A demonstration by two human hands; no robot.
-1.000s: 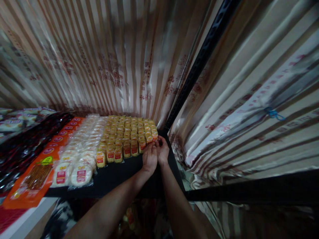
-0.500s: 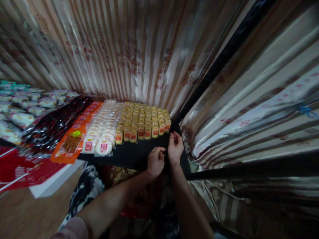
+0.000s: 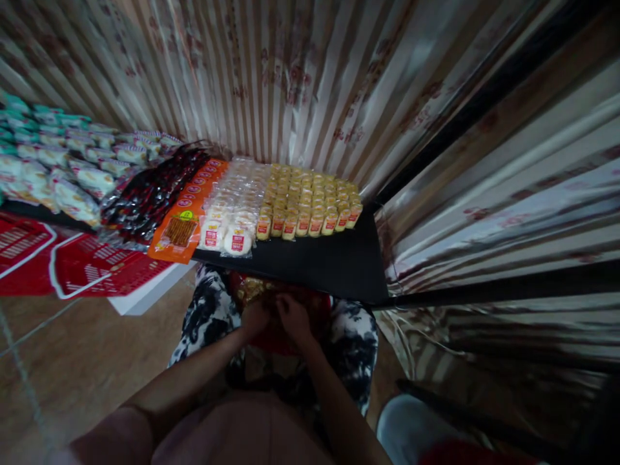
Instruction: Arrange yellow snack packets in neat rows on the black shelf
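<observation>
In the person's lap, below the front edge of the black shelf [image 3: 339, 271], both hands have dropped to a red bag [image 3: 285, 323] that holds small yellow snack packs. A second ago the hands were up at the shelf, at the right end of the front row of yellow snack packs [image 3: 310, 203]; now the left hand [image 3: 254, 316] and the right hand [image 3: 293, 318] meet over the bag's mouth, well apart from that row, which suggests another pack is being fetched to extend it. The fingers curl down into the bag, but it is too dark and blurred to tell whether either hand grips a pack. Left of the yellow packs lie round white cakes [image 3: 232, 216], an orange packet row [image 3: 186, 216] and dark red packets [image 3: 150, 194]. The bag's lower part is hidden behind the forearms, and the patterned trousers [image 3: 208, 310] are cut off by the shelf.
</observation>
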